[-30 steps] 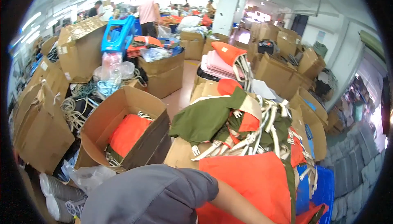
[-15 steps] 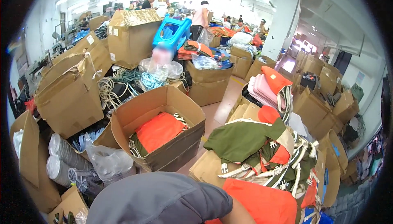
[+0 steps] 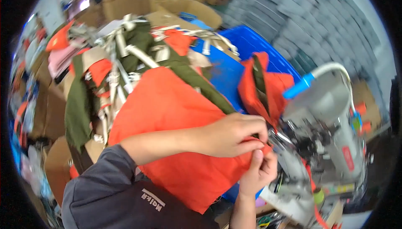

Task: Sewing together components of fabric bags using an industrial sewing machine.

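Note:
A large orange fabric piece (image 3: 167,103) with a dark green strip along its far edge stretches across the middle. My left hand (image 3: 234,132), reaching in from the left in a dark grey sleeve, pinches its right-hand corner. Just below, my right hand (image 3: 260,172) has thumb and fingers closed on the same corner. Close to the right of both hands stands a grey sewing machine (image 3: 326,124) with a white hose and blue nozzle. Its needle area is blurred.
Behind the fabric lies a heap of olive green pieces (image 3: 77,107) with white straps (image 3: 140,55). A blue bin (image 3: 268,46) stands beyond, with another orange and green piece (image 3: 266,86) at its near side. Cardboard boxes (image 3: 184,9) and stacked grey bundles (image 3: 322,15) fill the back.
The view has swung right, from the open boxes to the sewing machine. Both hands, not visible before, now grip the orange fabric's corner.

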A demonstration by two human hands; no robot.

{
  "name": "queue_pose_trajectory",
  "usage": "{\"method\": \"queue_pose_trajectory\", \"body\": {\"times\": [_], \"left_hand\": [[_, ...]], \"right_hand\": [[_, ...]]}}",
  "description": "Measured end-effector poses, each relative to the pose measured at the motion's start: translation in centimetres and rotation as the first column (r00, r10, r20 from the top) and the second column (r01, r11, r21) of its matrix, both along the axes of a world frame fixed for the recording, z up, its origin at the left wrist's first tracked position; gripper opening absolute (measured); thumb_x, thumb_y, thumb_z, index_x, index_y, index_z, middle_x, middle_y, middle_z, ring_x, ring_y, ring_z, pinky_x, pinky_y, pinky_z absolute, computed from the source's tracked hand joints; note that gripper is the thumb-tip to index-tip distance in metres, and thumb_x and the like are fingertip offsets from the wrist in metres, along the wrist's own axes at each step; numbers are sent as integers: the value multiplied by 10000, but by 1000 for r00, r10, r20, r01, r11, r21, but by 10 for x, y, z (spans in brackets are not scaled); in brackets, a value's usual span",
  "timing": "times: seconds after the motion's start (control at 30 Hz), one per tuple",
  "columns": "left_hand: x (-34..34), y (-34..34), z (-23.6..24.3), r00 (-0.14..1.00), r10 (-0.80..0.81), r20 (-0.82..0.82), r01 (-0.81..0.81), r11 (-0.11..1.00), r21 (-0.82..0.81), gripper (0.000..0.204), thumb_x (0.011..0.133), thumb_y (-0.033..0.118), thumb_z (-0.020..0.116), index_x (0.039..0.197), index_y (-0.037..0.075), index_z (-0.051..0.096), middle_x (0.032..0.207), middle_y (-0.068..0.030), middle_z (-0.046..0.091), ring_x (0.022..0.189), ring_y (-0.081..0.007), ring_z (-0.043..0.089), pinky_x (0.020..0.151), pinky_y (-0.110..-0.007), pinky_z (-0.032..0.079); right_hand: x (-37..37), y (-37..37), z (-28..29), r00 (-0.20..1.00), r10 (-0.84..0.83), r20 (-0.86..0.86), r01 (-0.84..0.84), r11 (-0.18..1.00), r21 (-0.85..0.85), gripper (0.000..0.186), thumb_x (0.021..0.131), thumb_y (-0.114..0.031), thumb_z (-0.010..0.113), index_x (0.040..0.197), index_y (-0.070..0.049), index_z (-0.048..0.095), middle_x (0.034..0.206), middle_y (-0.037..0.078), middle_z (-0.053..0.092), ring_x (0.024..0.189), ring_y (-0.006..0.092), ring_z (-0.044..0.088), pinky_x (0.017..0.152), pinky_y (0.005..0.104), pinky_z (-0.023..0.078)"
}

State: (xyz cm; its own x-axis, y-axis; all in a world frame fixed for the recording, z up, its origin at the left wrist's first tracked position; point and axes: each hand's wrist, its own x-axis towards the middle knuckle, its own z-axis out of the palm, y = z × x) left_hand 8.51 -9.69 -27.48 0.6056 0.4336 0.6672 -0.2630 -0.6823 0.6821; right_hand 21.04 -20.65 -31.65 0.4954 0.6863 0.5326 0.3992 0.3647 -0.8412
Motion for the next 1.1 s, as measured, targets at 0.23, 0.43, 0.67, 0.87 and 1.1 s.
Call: {"method": "queue_pose_trajectory", "body": {"times": [0.23,0.43,0.67,0.87,1.1], "left_hand": [[6,-12,9,995,-75,-64,72,996,-48,118,817,-9,699,886,33,612,905,-79,646,781,-202,647,646,-297,487],[-3,-16,10,997,-16,-75,8,995,-103,117,813,-20,706,890,33,636,889,-69,654,778,-180,648,627,-276,472],[-6,-17,12,999,9,-45,-14,994,-106,141,802,-26,712,911,35,646,882,-61,656,719,-154,617,580,-268,439],[-9,-14,22,981,93,-170,-96,995,-6,127,828,20,710,938,37,649,818,-58,614,646,-176,570,543,-287,408],[-13,-10,22,982,7,-187,-20,997,-71,71,858,34,685,902,32,630,800,-58,600,615,-171,536,534,-291,391]], "right_hand": [[13,-14,3,1000,15,18,-16,997,78,96,851,10,688,916,17,617,752,45,595,632,97,495,565,226,397],[11,-11,5,999,45,-25,-42,994,97,113,851,-1,693,931,22,616,813,78,617,665,104,524,567,216,415],[5,-3,10,998,-3,68,-6,991,131,115,872,-62,691,896,3,600,791,81,590,635,115,501,535,222,377],[1,-1,10,991,-42,123,27,992,124,107,875,-49,678,871,0,583,735,70,549,599,131,463,509,240,342],[-3,1,12,991,-32,131,14,991,134,113,864,-44,687,874,-4,582,735,67,546,588,128,461,510,240,353]]}}
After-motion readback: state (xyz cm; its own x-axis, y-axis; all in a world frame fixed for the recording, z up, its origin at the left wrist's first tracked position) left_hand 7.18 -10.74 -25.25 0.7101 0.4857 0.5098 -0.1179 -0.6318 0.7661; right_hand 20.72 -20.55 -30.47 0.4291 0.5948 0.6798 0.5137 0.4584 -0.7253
